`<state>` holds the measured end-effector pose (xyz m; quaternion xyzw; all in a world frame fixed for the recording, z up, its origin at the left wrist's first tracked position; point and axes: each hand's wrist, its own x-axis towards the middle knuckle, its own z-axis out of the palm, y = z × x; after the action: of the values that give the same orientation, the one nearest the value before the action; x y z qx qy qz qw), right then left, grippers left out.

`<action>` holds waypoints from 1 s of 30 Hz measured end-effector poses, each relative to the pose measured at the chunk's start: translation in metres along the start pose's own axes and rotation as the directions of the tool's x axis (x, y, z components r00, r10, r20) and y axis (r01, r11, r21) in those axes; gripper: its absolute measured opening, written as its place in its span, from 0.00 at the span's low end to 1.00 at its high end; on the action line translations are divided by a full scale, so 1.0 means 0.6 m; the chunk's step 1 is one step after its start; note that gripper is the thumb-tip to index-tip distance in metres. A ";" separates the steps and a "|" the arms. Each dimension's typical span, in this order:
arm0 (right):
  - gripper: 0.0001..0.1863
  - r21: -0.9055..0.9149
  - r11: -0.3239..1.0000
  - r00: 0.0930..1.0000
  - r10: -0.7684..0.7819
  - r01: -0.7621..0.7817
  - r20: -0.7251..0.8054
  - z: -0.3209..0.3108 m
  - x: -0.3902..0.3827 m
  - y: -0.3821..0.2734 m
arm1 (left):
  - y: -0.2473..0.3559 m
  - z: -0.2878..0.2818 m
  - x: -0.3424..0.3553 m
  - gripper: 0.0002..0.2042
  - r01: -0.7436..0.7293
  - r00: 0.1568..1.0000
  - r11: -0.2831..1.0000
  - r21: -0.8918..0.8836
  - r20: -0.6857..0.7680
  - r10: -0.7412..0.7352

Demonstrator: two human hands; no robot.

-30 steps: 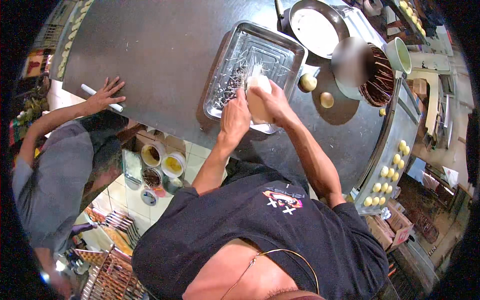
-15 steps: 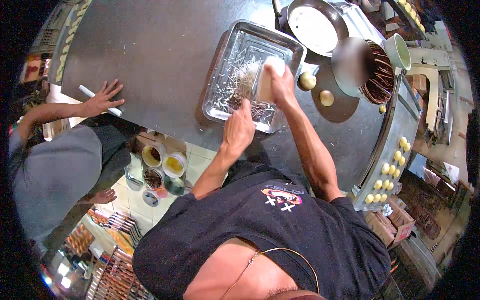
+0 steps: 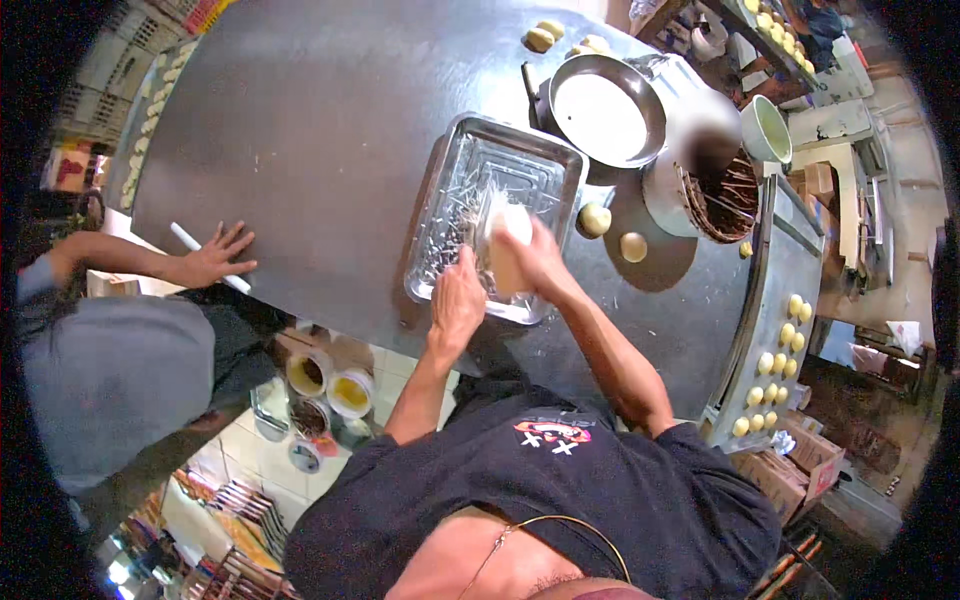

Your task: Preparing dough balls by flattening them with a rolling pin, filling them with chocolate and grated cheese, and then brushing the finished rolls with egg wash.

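In the middle of the table, a shallow metal tray (image 3: 573, 172) holds pale, thin shreds (image 3: 445, 245). Over its near part, a flat metal grater (image 3: 487, 226) is held at a slant, partly hidden by my hands. The fingers of my left hand (image 3: 459, 308) are closed on the grater's near end. My right hand (image 3: 537, 262), slightly blurred, grips a smooth white block that looks like cheese (image 3: 515, 222) and presses it against the grater's face.
A dark-rimmed pan (image 3: 600, 112) with white contents and dough balls (image 3: 594, 219) stand beyond the tray. A bowl with a dark, striped rim (image 3: 722, 200) is at right, near a tray of dough balls (image 3: 778, 365). At left, a co-worker's hand (image 3: 215, 262) rests by a white rod (image 3: 188, 238).
My right hand and the white block have moved down along the grater toward me. The view has shifted, so the table sits lower in the picture. The co-worker's hand stays by the rod.
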<state>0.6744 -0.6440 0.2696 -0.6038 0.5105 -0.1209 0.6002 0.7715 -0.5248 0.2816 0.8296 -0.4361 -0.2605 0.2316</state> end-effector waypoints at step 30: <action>0.30 0.278 0.961 0.962 0.079 -0.003 -0.262 -0.035 0.065 0.010 | 0.035 0.004 -0.075 0.06 -0.077 0.995 0.995 0.064 0.063 0.073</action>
<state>0.6733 -0.6849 0.2514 -0.4815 0.5783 -0.2594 0.6053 0.7357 -0.4981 0.3033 0.8116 -0.4824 -0.2618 0.2003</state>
